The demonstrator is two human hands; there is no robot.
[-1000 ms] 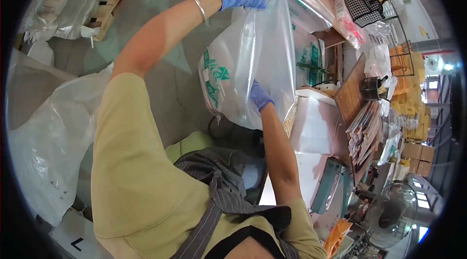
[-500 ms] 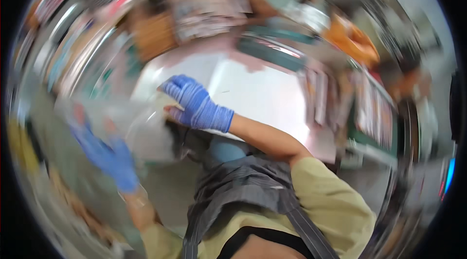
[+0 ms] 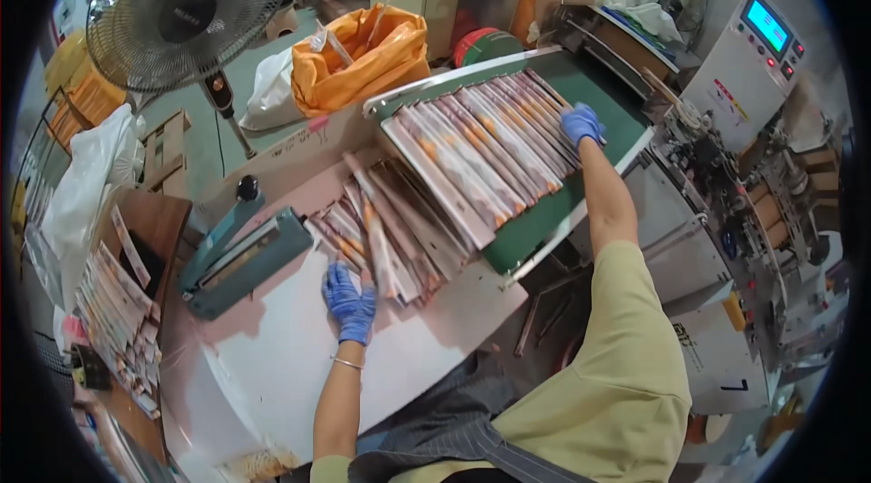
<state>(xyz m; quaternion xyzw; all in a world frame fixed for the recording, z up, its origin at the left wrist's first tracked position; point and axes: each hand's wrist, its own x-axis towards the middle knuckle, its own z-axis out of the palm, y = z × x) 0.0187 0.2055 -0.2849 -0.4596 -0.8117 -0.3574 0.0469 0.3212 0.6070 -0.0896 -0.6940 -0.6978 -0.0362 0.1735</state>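
Long, thin printed packets (image 3: 481,152) lie side by side in a slanting row on a green conveyor belt (image 3: 626,107). At the row's far right end is my right hand (image 3: 582,125), in a blue glove, its fingers bent over the end packets. A loose heap of similar packets (image 3: 390,256) lies fanned out on the pale table (image 3: 408,351), against the belt's near left corner. My left hand (image 3: 350,304), gloved the same way, rests at the heap's left edge with fingers stretched out; the thumb touches a packet.
A teal impulse sealer (image 3: 249,263) with a raised lever stands left on the table. More packets (image 3: 118,320) lie on a brown board at far left. Beyond are a standing fan (image 3: 190,11) and an orange bag (image 3: 358,61). A machine with a lit screen (image 3: 767,20) stands right.
My view has swung right, from the white table surface to the belt. My left hand, earlier beside a clear plastic bag, is at the packet heap; my right has moved to the row's end.
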